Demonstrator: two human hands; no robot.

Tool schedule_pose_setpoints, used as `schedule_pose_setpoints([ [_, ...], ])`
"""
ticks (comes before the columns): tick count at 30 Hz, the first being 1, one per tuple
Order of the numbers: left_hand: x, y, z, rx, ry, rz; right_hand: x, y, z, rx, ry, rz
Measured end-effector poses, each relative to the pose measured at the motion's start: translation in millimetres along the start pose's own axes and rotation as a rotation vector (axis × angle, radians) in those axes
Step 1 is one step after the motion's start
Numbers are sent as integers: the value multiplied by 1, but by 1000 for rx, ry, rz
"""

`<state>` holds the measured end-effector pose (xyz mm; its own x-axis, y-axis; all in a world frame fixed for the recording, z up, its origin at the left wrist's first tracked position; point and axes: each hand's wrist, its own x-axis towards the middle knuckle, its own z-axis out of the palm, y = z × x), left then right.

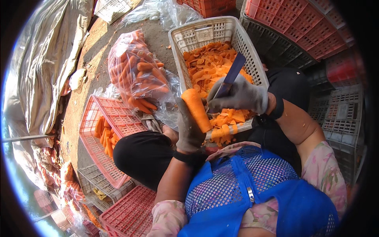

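Note:
My left hand (189, 130), in a grey glove, is wrapped round a thick peeled carrot (195, 108) held upright at a tilt. Just right of it my gloved right hand (239, 94) grips a flat, dark blue, blade-like tool (235, 69). One end of this tool sticks up past the fingers; its lower end is by the carrot, mostly hidden by the glove. Below and behind both hands stands a whitish plastic crate (177, 47), heaped with thin orange carrot peelings (205, 65). Some peelings hang over its near rim.
Left of the crate lies a clear plastic bag (136, 75) full of carrots. A tilted pink crate (122, 114) holds cut carrots (104, 134). Below it sits a red crate (130, 213). Stacked crates (300, 23) rise on the right. A large pale sheet (47, 67) hangs at far left.

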<state>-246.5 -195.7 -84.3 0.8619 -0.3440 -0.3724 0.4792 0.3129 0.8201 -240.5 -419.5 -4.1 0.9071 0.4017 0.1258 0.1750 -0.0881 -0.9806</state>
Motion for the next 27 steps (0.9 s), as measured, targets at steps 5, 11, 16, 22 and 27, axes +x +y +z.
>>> schedule_pose_setpoints([
  [5, -1, -15, 11, -130, -31, -56, 13, 20, 5, -174, -142, -57],
  [11, -22, 5, 26, 145, -103, 222, 74, 74, -101, -692, 515, 250],
  [16, -1, 4, -4, -284, -27, -120, 26, 12, -44, -165, 240, 162],
  [22, -7, -8, 5, 96, -117, 30, 2, 15, 18, -66, -223, -82],
  [27, -23, 2, 22, -35, -254, -139, 59, 53, -76, -84, 367, 190],
])
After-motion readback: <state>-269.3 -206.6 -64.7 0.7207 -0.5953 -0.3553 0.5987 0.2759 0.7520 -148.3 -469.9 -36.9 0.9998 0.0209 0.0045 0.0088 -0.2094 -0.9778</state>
